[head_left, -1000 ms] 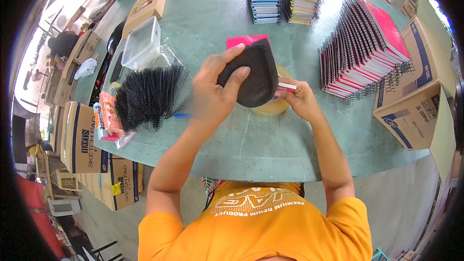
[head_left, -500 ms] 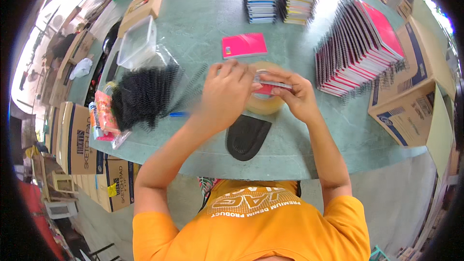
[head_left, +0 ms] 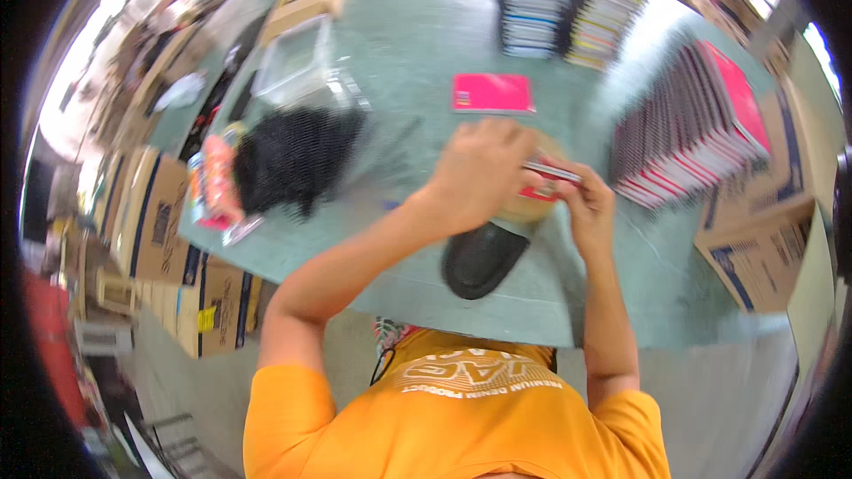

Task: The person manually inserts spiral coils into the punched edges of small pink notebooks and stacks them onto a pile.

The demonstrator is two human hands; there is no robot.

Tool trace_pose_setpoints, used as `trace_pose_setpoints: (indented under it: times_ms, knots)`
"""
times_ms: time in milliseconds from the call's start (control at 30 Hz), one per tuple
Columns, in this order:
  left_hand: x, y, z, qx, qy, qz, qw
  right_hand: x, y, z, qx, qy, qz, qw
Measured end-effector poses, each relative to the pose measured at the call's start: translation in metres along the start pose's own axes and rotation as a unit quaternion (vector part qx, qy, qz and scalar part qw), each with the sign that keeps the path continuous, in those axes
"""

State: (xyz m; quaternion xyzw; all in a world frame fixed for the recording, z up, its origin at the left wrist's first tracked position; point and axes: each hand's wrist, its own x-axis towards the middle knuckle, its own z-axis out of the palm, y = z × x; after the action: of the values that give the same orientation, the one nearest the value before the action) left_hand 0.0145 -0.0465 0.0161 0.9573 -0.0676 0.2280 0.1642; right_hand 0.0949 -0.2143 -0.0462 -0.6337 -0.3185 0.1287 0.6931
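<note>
Between the two hands sits a small red notebook (head_left: 543,184), resting on a tan roll (head_left: 531,204). Her left hand (head_left: 479,173) presses down over it while the right hand (head_left: 586,204) pinches its edge. Just below them lies a black cover (head_left: 481,259). It looks like an assembly step; fitting the cover seems likely next, needing careful alignment.

Green worktable (head_left: 417,44) in a cluttered storeroom.
Cardboard boxes (head_left: 169,239) line its sides; bright daylight enters upper left.
</note>
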Motion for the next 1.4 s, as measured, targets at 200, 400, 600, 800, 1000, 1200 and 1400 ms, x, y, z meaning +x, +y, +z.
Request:
trace_pose_setpoints:
  times_ms: [200, 400, 600, 800, 1000, 1200, 1400]
  knots:
    - [0.011, -0.001, 0.012, -0.038, -0.008, 0.044, 0.998, -0.001, 0.002, -0.011, -0.156, 0.017, -0.051, 0.986]
    - [0.018, 0.005, 0.008, -0.069, -0.008, 0.045, 0.997, 0.001, -0.007, -0.013, -0.236, 0.048, -0.139, 0.961]
    - [0.019, -0.002, 0.015, -0.053, -0.041, 0.077, 0.995, -0.003, 0.006, -0.015, -0.236, 0.036, -0.022, 0.971]
    - [0.026, 0.013, 0.024, -0.116, -0.019, 0.102, 0.988, -0.002, 0.004, -0.015, -0.243, 0.049, -0.056, 0.967]
    - [0.026, 0.015, 0.030, -0.146, -0.038, 0.114, 0.982, -0.005, -0.001, -0.013, -0.260, 0.045, -0.035, 0.964]
    - [0.026, 0.020, 0.028, -0.161, -0.065, 0.098, 0.980, -0.006, 0.002, -0.013, -0.230, 0.061, -0.058, 0.969]
    - [0.020, 0.024, 0.015, -0.150, -0.064, 0.051, 0.985, -0.007, 0.009, 0.001, -0.270, 0.071, -0.161, 0.947]
